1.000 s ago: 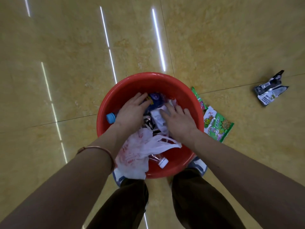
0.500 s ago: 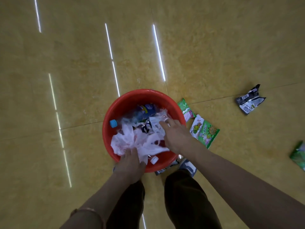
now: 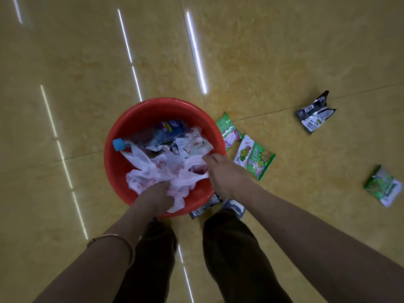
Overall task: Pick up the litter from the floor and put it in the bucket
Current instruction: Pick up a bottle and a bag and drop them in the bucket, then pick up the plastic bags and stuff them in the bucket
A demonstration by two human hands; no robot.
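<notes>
A red bucket (image 3: 122, 136) stands on the floor in front of my feet. Inside lie a plastic bottle with a blue cap (image 3: 153, 134), small wrappers, and a white plastic bag with red print (image 3: 157, 171). My left hand (image 3: 156, 196) sits at the bucket's near rim, closed on the bag's lower edge. At the right rim, my right hand (image 3: 223, 173) has its fingers on the bag's right end. Two green snack packets (image 3: 254, 158) lie on the floor right of the bucket. A black and white wrapper (image 3: 314, 113) lies farther right.
Another green packet (image 3: 383, 185) lies at the far right. A dark wrapper (image 3: 205, 206) pokes out from under the bucket beside my right shoe (image 3: 235, 206). The glossy yellow tiled floor (image 3: 65, 84) stretches all around.
My left hand pulled back from deep inside the bucket to its near rim, drawing the white bag over the litter. The view rose, bringing more floor litter into sight at right.
</notes>
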